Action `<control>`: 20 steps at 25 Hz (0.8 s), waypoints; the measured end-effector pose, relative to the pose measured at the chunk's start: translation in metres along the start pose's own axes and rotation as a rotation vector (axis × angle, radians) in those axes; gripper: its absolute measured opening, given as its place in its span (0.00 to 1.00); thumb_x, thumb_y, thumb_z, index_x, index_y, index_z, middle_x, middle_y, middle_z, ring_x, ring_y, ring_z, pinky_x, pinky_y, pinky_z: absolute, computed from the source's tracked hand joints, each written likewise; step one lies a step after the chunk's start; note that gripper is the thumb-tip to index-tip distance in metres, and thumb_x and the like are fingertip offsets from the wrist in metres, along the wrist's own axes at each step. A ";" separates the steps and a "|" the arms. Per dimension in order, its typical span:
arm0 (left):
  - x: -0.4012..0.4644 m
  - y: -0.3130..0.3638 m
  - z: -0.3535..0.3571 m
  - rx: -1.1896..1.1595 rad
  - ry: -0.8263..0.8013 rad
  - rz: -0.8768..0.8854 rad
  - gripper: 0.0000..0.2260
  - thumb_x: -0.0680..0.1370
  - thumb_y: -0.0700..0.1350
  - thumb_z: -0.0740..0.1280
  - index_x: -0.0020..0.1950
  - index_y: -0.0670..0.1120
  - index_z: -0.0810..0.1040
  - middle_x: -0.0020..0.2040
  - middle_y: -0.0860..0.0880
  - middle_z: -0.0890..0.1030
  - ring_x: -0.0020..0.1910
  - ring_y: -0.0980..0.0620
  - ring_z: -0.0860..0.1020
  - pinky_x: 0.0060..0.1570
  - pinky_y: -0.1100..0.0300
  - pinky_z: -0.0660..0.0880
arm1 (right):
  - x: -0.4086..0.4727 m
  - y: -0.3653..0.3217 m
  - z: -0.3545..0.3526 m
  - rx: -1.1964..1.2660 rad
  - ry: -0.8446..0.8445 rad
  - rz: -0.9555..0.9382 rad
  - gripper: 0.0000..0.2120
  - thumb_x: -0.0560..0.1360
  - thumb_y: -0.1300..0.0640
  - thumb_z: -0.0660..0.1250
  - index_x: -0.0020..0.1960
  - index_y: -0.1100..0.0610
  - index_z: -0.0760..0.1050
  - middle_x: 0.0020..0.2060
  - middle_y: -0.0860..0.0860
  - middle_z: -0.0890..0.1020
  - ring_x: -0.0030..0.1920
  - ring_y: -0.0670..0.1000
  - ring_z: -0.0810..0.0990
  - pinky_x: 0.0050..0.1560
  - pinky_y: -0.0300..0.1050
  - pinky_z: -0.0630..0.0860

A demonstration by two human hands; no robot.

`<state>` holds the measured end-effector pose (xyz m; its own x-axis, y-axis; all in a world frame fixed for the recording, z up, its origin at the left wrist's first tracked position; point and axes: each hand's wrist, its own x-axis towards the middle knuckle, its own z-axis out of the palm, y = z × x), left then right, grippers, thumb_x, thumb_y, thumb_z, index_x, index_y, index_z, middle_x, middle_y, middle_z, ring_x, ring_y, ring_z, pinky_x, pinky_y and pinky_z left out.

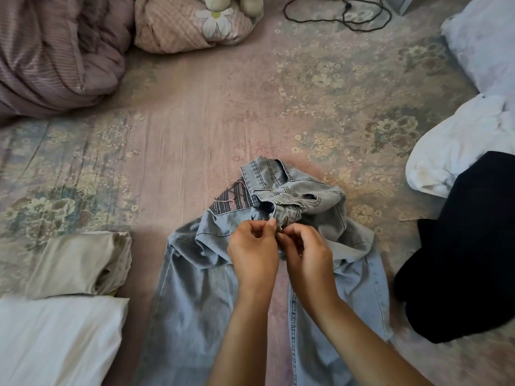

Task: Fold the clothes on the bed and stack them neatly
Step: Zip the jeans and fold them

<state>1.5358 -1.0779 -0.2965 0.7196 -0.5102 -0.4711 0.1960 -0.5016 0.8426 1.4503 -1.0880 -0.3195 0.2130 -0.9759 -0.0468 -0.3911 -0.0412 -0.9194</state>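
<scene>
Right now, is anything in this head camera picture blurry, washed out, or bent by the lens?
Head view: the light blue denim jeans and both hands are sharp; the white cloth pile at right is nearly washed out; the black garment shows no detail; wide-angle bending curves the edges.

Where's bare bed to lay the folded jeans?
Free: wide sheet between jeans and pillow, and the strip between jeans and beige stack. Crowded: right edge, white clothes and black garment.
</scene>
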 end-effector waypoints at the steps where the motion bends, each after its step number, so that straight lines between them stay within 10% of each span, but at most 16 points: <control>1: -0.001 -0.001 0.000 0.014 0.004 0.019 0.06 0.80 0.41 0.71 0.46 0.40 0.81 0.39 0.43 0.84 0.38 0.49 0.82 0.46 0.58 0.79 | 0.001 0.000 0.000 0.040 0.005 0.050 0.03 0.79 0.66 0.69 0.50 0.67 0.80 0.44 0.58 0.81 0.46 0.53 0.79 0.50 0.45 0.75; 5: -0.002 -0.004 0.002 0.061 0.018 0.084 0.03 0.80 0.40 0.70 0.47 0.41 0.79 0.40 0.43 0.83 0.40 0.48 0.81 0.45 0.56 0.78 | 0.006 -0.003 0.001 0.197 0.020 0.276 0.05 0.80 0.61 0.69 0.50 0.63 0.80 0.43 0.55 0.83 0.45 0.52 0.81 0.50 0.47 0.76; 13: 0.002 -0.015 0.001 0.202 0.016 0.193 0.05 0.81 0.38 0.68 0.54 0.45 0.74 0.44 0.49 0.83 0.45 0.49 0.80 0.49 0.54 0.74 | 0.011 -0.003 0.001 -0.220 -0.189 -0.012 0.09 0.82 0.65 0.63 0.47 0.70 0.76 0.48 0.67 0.79 0.50 0.64 0.76 0.53 0.59 0.69; 20: 0.010 -0.019 -0.003 -0.053 -0.049 0.077 0.10 0.81 0.36 0.68 0.57 0.42 0.68 0.45 0.42 0.83 0.43 0.48 0.80 0.45 0.57 0.76 | 0.007 -0.004 0.006 0.235 -0.117 0.282 0.08 0.82 0.65 0.64 0.44 0.61 0.75 0.43 0.55 0.79 0.46 0.49 0.76 0.50 0.43 0.72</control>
<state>1.5411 -1.0714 -0.3162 0.7005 -0.5804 -0.4152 0.1770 -0.4222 0.8890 1.4587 -1.0935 -0.3190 0.2327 -0.9102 -0.3426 -0.2361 0.2888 -0.9278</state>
